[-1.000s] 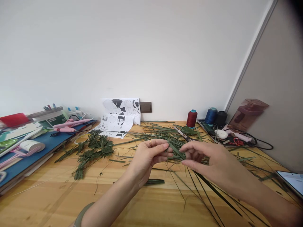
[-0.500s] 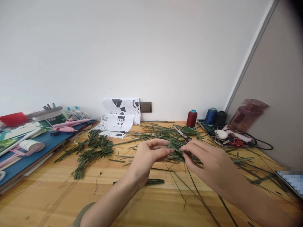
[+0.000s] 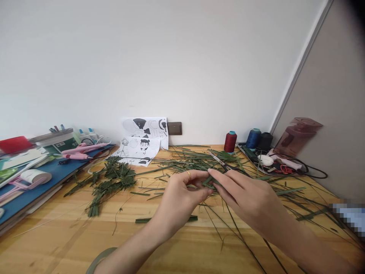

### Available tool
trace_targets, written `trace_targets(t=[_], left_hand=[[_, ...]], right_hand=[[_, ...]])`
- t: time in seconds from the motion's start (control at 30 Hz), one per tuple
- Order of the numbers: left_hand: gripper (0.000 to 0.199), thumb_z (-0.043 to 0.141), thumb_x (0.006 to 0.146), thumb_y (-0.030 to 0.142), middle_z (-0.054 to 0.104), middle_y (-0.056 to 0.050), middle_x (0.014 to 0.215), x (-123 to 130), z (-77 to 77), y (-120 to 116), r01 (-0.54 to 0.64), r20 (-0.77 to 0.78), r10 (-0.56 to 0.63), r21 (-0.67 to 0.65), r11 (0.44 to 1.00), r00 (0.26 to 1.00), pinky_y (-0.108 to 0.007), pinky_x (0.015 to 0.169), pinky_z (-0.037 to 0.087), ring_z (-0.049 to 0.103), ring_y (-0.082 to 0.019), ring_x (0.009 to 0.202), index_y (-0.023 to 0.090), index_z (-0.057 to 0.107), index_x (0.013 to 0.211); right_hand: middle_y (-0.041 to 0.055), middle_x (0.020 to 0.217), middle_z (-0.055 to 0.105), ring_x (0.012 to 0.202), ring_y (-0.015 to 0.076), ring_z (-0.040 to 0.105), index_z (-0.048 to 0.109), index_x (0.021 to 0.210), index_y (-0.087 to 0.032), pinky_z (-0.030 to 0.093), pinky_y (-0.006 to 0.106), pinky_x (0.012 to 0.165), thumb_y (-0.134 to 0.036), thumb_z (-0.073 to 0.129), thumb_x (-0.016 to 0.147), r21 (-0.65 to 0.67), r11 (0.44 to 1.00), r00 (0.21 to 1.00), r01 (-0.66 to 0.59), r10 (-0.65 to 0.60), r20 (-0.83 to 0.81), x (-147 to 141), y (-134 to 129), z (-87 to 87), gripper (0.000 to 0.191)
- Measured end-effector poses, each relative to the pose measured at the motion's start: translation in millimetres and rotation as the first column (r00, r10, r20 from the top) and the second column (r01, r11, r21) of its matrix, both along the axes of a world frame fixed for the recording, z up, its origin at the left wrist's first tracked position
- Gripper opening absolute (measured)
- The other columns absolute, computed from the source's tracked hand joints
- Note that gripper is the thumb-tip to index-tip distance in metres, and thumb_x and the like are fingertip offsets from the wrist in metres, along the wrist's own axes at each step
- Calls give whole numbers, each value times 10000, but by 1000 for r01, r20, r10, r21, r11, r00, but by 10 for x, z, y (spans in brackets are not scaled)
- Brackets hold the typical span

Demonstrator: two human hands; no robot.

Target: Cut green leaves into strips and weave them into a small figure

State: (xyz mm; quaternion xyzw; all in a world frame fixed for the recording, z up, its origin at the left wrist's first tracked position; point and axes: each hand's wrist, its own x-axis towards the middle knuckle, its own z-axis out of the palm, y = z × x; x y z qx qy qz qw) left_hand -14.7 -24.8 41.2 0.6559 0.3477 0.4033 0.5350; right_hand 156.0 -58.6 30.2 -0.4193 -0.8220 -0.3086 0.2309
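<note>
Between my two hands is a small folded piece of green leaf blade (image 3: 208, 182). My left hand (image 3: 182, 196), with a ring on one finger, pinches it from the left between thumb and fingertips. From the right, my right hand (image 3: 248, 194) grips the same piece, its fingertips close to those of my left. Fingers partly cover the leaf, so its full shape is hidden. Scissors (image 3: 219, 160) lie just beyond my right hand, on a pile of loose green blades (image 3: 185, 161). Long thin strands run toward the table's front edge beneath my right hand.
Leafy sprigs (image 3: 114, 179) lie at left on the wooden table (image 3: 71, 243), near printed sheets (image 3: 142, 146). A blue board (image 3: 61, 167) bears pink glue guns (image 3: 82, 151). Farther right are a red thread spool (image 3: 230, 142), a tray (image 3: 248, 161) and a pink bottle (image 3: 299, 137).
My hands have come closer together around the leaf piece. My right fingertips have shifted left and up, and the leaf now shows a bent edge between them.
</note>
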Motion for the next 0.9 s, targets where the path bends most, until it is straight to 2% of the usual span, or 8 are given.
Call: trace_targets(t=[0.23,0.4,0.47,0.53,0.6,0.67,0.8,0.9], left_hand=[[197,565,718,206,650,-27,810,-8,-17,-24,-53,-147,93,260,964,985,-216,607,463,573,-144,693,212,652,896],[210,511,765,211,654,-57,789,-37,1,-37,-20,-215,177,583,812,960,-226,650,450,571,-139,693,172,655,914],[224,507,767,207,658,-69,797,-51,5,-37,2,-238,205,657,754,949,-243,669,444,573,-149,709,177,658,930],[225,507,766,208,661,-73,791,-61,6,-37,13,-252,216,679,734,943,-256,668,440,574,-158,706,191,665,926],[218,511,765,219,660,-68,763,-64,7,-38,9,-253,205,649,761,945,-255,654,439,573,-157,684,194,673,909],[206,523,760,234,662,-52,737,-61,10,-41,-11,-238,174,562,827,955,-240,629,438,574,-149,664,198,681,887],[175,575,724,274,686,-12,747,-54,36,-35,-9,-149,42,220,976,988,-206,545,430,579,-140,642,239,694,847],[140,634,672,266,690,-11,711,-48,72,-17,33,-33,-34,-30,999,999,-196,558,449,584,-130,632,222,703,786]], right_hand=[[103,842,603,795,187,559,471,1134,-44,458,296,661,-77,497,789,38,993,994,-110,110,-7,78,21,50,347],[86,836,586,766,165,538,496,1098,-89,447,275,622,-64,413,825,-24,989,989,-146,145,-18,95,17,110,286],[80,840,588,769,163,543,514,1071,-106,443,268,619,-55,378,833,-37,991,991,-131,131,-20,93,9,126,278],[76,842,592,783,167,556,538,1025,-121,443,268,630,-50,358,833,-36,992,993,-118,118,-18,86,3,135,273],[74,837,596,785,170,565,553,989,-127,443,265,628,-50,362,828,-37,993,994,-111,110,-24,80,4,136,261],[73,837,597,772,162,563,553,985,-125,446,260,625,-54,390,819,-31,991,991,-127,126,-50,79,9,130,243],[67,849,595,776,149,549,552,991,-131,461,261,676,-59,468,788,11,986,975,-166,166,-145,87,11,122,232],[68,840,597,813,159,550,566,962,-128,463,274,726,-58,501,768,36,984,969,-175,179,-170,85,-6,143,216]])
